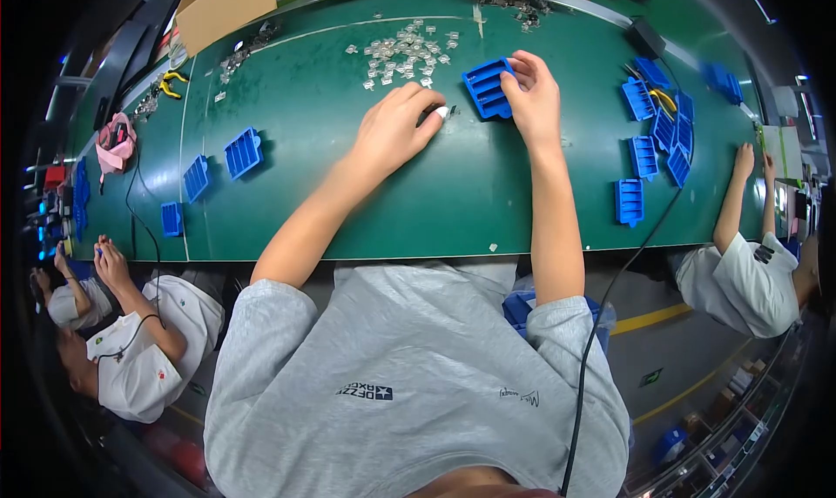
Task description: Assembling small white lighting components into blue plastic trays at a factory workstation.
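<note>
- The blue tray (489, 97) looks like smooth, moulded plastic; it is roughly rectangular, with thin straight ribs parting it into long, narrow slots
- The green tabletop (313, 141) under my forearms is flat and faintly glossy, scuffed in places; a pale line runs across its far part
- The small clear pieces (405, 54) beyond my left hand are glassy and angular; they lie scattered in a loose patch
- More ribbed blue trays stand apart from me, two of them being the left-side tray (244, 153) and the right-side tray (643, 157); yellow-handled pliers (664, 100) lie among those on the right
- My right hand (534, 93) grips the blue tray by its right edge, thumb over the near face; the tray sits just left of that hand, ahead of and to the right of my left hand
- My left hand (402, 124) is half curled, thumb and forefinger at a tiny white bit (442, 111); I cannot tell whether they pinch it
</note>
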`<action>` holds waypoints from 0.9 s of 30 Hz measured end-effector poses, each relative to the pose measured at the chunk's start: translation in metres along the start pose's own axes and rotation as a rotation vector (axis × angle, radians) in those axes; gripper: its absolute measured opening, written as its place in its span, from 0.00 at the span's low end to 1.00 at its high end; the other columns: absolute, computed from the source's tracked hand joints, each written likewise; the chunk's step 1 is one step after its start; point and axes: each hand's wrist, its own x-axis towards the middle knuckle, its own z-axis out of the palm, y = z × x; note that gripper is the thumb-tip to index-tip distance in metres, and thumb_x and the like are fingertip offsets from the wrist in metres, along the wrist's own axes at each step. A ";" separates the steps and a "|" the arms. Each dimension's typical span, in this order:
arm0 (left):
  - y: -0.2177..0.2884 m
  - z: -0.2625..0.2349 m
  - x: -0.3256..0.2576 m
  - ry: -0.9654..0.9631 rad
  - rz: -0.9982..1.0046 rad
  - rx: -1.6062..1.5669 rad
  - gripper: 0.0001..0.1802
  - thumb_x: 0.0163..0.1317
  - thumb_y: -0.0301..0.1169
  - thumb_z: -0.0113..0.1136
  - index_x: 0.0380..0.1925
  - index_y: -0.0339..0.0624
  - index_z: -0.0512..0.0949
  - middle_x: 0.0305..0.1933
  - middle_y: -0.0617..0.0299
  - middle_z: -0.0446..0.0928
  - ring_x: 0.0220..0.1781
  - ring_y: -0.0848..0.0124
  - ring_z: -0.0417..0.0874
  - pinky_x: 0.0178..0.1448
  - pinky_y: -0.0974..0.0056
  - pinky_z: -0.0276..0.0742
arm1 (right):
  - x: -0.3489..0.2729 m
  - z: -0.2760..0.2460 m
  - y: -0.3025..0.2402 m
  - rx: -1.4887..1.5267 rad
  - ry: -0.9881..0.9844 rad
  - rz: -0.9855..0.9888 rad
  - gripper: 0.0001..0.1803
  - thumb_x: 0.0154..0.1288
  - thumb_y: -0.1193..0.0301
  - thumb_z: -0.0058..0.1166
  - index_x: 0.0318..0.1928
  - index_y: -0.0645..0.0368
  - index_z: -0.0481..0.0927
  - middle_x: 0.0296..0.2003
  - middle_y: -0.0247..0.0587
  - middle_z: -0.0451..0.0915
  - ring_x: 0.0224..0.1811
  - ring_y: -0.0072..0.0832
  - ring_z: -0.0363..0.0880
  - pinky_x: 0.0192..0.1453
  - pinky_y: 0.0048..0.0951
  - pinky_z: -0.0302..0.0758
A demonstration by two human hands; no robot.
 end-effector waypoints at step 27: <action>-0.009 -0.001 0.008 0.128 -0.218 -0.450 0.11 0.65 0.32 0.60 0.43 0.37 0.79 0.37 0.62 0.81 0.33 0.74 0.78 0.39 0.69 0.75 | -0.004 0.000 -0.037 0.762 -0.179 0.330 0.20 0.72 0.60 0.49 0.50 0.67 0.71 0.44 0.45 0.78 0.44 0.32 0.81 0.51 0.40 0.82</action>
